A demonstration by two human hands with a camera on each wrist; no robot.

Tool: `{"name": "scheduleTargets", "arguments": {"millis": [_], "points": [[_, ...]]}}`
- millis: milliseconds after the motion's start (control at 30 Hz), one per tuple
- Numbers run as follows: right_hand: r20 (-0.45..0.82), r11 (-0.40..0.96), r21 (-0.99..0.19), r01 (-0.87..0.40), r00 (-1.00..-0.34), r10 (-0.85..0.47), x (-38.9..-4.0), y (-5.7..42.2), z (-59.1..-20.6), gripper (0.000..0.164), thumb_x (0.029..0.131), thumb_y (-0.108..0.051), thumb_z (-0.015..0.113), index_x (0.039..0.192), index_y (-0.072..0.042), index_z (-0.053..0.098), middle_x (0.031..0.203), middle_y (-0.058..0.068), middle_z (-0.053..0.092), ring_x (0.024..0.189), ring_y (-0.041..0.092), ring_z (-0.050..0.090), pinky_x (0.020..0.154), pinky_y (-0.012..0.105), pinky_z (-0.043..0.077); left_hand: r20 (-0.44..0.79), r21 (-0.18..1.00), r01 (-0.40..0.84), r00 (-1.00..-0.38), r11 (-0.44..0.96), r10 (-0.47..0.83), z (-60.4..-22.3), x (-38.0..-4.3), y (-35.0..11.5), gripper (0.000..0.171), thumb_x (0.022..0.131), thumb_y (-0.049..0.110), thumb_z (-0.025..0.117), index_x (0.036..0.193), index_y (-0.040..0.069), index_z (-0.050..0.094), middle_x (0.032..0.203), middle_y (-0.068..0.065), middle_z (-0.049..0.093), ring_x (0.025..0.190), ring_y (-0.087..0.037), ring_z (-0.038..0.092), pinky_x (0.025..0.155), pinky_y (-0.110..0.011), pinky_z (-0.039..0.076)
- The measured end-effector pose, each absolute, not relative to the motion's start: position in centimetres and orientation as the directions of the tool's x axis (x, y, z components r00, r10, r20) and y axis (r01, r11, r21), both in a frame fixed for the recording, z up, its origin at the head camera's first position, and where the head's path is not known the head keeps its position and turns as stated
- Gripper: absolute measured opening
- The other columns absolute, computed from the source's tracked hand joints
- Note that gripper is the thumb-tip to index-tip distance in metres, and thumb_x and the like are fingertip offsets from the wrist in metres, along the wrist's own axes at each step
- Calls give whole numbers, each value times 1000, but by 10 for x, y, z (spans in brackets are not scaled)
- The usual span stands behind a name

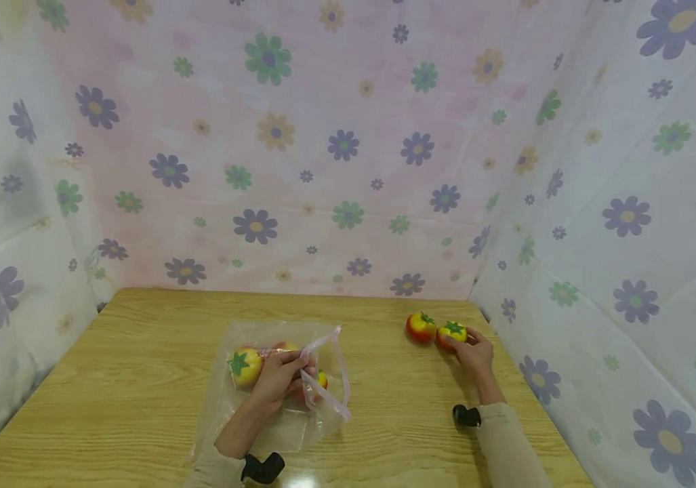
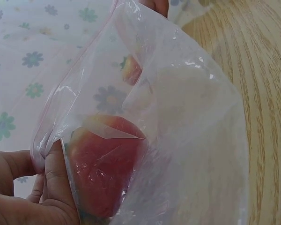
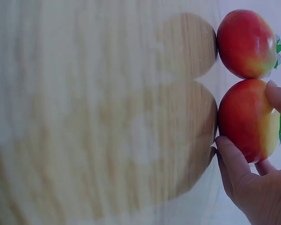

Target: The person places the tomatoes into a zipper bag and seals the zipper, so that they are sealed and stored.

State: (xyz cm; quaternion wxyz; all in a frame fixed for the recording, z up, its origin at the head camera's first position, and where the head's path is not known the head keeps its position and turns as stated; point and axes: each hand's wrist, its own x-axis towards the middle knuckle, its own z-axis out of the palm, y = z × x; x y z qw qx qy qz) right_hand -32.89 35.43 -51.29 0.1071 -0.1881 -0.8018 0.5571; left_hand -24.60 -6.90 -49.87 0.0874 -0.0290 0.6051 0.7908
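A clear plastic bag [image 1: 287, 430] with a pink zip strip lies on the wooden table, its mouth to the right. Inside are red-and-yellow toy tomatoes with green leafy tops, one tomato [image 1: 245, 369] at the left and others partly behind my left hand [image 1: 277, 379]. That hand pinches the strip between thumb and fingers; in the left wrist view a red tomato [image 2: 105, 168] shows through the plastic beside it. At the table's right side my right hand [image 1: 476, 356] grips a tomato [image 3: 246, 119] with thumb and fingers. Another tomato [image 1: 421, 328] touches it on the left.
The wooden table [image 1: 158, 318] ends at the back and right against flowered cloth walls [image 1: 299, 156]. Black wrist mounts [image 1: 264, 468] sit below both hands. Bare table lies between the bag and the right-hand tomatoes.
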Motion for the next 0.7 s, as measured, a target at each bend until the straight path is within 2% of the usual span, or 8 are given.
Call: {"name": "scheduleTargets", "arguments": {"millis": [100,267,333,433,533,567,633,700], "points": [[-38,298,-937,181,-903,429,-329,354,-511,79,87,-25,81,149,6,42,143,31,48,129,38,49,70,9,45,-148,953,-170,-983,-252,104,-499,-246,-68,29,103,8,59,122,-14,64,84,-4,71,76,-10,68,66,-19,59],[-43,268,-948,172,-904,426,-328,354,-510,79,88,-21,81,149,8,41,142,31,47,128,38,49,66,7,44,-140,951,-166,-983,-260,116,-499,-247,-68,30,103,8,59,122,-15,63,84,-4,72,76,-10,69,67,-19,59],[-50,270,-946,180,-903,426,-328,354,-509,79,89,-22,80,150,8,41,143,31,47,129,38,48,73,10,49,-140,949,-168,-983,-269,119,-499,-246,-69,30,103,7,59,123,-16,62,85,-4,72,76,-9,69,67,-19,59],[-57,276,-942,192,-900,433,-329,354,-509,81,88,-24,81,150,9,40,144,32,46,130,39,47,94,28,54,-140,947,-169,-983,-273,122,-499,-246,-69,30,103,8,59,122,-16,63,85,-4,72,76,-10,69,66,-19,59],[-63,279,-939,203,-896,440,-329,353,-508,81,88,-26,80,150,9,40,144,32,45,130,40,46,110,46,46,-137,949,-165,-983,-269,118,-499,-247,-70,30,103,8,59,121,-15,64,84,-4,72,76,-10,69,65,-19,59],[-62,283,-937,204,-896,441,-328,353,-508,81,89,-26,80,150,9,40,144,32,44,130,40,46,110,46,46,-136,950,-164,-983,-267,119,-500,-247,-70,30,103,8,59,121,-16,64,84,-4,72,76,-10,69,65,-19,59],[-62,287,-936,206,-895,441,-327,353,-507,80,88,-25,80,149,9,41,143,32,45,129,39,46,103,38,50,-133,951,-161,-984,-264,121,-501,-247,-70,30,103,7,59,121,-16,64,84,-4,72,76,-10,68,65,-19,59],[-64,282,-937,205,-896,439,-326,354,-507,79,89,-23,80,149,9,41,142,32,45,128,38,47,89,21,52,-131,952,-158,-984,-260,121,-501,-247,-70,30,103,7,59,121,-16,63,85,-4,72,77,-10,68,66,-19,59]]}}
